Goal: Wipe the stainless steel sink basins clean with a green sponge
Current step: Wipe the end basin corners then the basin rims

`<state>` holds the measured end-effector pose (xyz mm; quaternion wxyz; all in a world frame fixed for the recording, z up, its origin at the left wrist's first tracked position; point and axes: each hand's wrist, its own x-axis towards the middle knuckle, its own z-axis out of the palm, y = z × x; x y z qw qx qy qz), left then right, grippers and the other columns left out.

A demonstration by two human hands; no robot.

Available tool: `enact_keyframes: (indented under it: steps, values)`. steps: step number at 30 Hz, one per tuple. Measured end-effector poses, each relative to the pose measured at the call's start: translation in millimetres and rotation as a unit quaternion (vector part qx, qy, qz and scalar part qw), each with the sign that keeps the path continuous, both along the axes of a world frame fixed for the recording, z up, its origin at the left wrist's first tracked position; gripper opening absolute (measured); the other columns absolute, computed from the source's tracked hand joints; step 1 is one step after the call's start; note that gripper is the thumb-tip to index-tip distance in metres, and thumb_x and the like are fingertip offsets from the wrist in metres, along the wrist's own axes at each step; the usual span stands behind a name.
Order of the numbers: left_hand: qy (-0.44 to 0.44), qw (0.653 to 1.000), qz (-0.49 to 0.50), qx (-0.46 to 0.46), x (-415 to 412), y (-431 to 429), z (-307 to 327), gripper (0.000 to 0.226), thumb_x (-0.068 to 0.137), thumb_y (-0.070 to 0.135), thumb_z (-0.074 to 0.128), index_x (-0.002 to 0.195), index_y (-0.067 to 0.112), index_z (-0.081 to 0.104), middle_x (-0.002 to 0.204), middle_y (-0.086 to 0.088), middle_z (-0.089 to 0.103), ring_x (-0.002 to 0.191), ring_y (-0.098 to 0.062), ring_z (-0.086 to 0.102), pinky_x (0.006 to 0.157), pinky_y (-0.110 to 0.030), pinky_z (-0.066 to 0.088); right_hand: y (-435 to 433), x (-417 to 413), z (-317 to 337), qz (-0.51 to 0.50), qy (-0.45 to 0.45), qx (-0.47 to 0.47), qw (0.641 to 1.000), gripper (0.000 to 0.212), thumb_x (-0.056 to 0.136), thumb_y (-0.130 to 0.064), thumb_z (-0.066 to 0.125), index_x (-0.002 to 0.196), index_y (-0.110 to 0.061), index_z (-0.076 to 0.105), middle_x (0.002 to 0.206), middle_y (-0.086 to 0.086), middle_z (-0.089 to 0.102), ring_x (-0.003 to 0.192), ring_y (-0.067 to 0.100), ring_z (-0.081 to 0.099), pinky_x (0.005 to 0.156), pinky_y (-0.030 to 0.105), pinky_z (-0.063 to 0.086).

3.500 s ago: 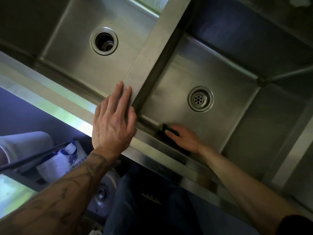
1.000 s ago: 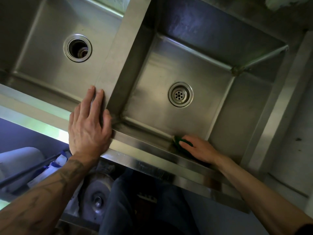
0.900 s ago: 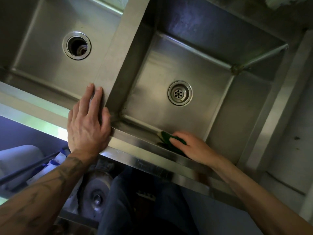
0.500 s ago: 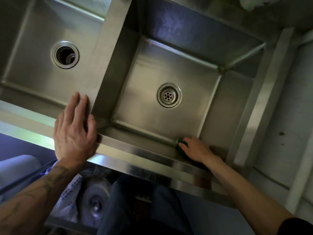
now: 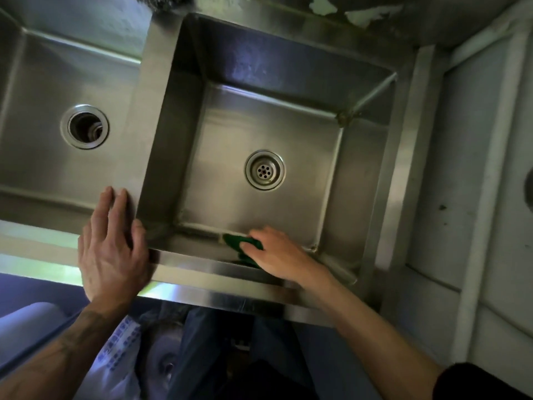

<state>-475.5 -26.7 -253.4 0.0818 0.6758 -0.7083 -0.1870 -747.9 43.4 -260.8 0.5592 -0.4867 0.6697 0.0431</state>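
Two stainless steel basins lie below me. In the right basin [image 5: 288, 119], my right hand [image 5: 277, 254] presses a green sponge [image 5: 235, 241] against the near wall, where it meets the floor. Most of the sponge is hidden under my fingers. The basin's strainer drain [image 5: 264, 170] sits at its middle. My left hand [image 5: 111, 249] lies flat, fingers spread, on the front rim at the divider [image 5: 138, 134] between the basins. The left basin [image 5: 37, 111] has an open drain hole [image 5: 84, 127].
A pale wall or panel [image 5: 473, 168] runs along the right side of the sink. Under the front rim I see my legs, a white cylinder [image 5: 26, 327], a printed bag [image 5: 121, 350] and a round metal part [image 5: 167, 362].
My right hand has slid the sponge left along the near wall from the near right corner. My left hand has stayed on the rim. The view has shifted right.
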Motion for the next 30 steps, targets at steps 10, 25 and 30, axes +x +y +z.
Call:
enact_keyframes:
  steps: [10, 25, 30]
  values:
    - [0.187, 0.970, -0.135, 0.073, -75, 18, 21, 0.040, 0.104, 0.034, 0.045, 0.132, 0.012, 0.064, 0.146, -0.002, 0.050, 0.130, -0.022, 0.052, 0.108, -0.053, 0.049, 33, -56, -2, -0.180, 0.072, 0.073, 0.978, 0.021, 0.103, -0.029, 0.053, 0.122, -0.025, 0.061, 0.119, 0.002, 0.062, 0.097, 0.016, 0.059, 0.077, 0.029, 0.046]
    - [0.253, 0.862, -0.030, 0.438, -244, 53, -33, 0.070, 0.093, 0.073, 0.049, 0.131, 0.014, 0.057, 0.128, -0.006, 0.060, 0.115, -0.024, 0.063, 0.105, -0.045, 0.052, 34, -31, 5, -0.697, -0.060, -0.163, 0.695, 0.023, 0.113, -0.037, 0.034, 0.116, -0.037, 0.058, 0.107, -0.018, 0.061, 0.091, -0.018, 0.059, 0.077, 0.007, 0.044]
    - [0.181, 0.825, -0.026, 0.535, -275, 74, -116, 0.057, 0.101, 0.047, 0.068, 0.136, 0.003, 0.059, 0.133, -0.016, 0.070, 0.118, -0.028, 0.068, 0.103, -0.039, 0.055, 66, -47, 11, -0.648, 0.005, -0.217, 0.730, 0.020, 0.108, -0.043, 0.043, 0.120, -0.043, 0.059, 0.118, -0.017, 0.064, 0.118, 0.007, 0.063, 0.102, 0.028, 0.050]
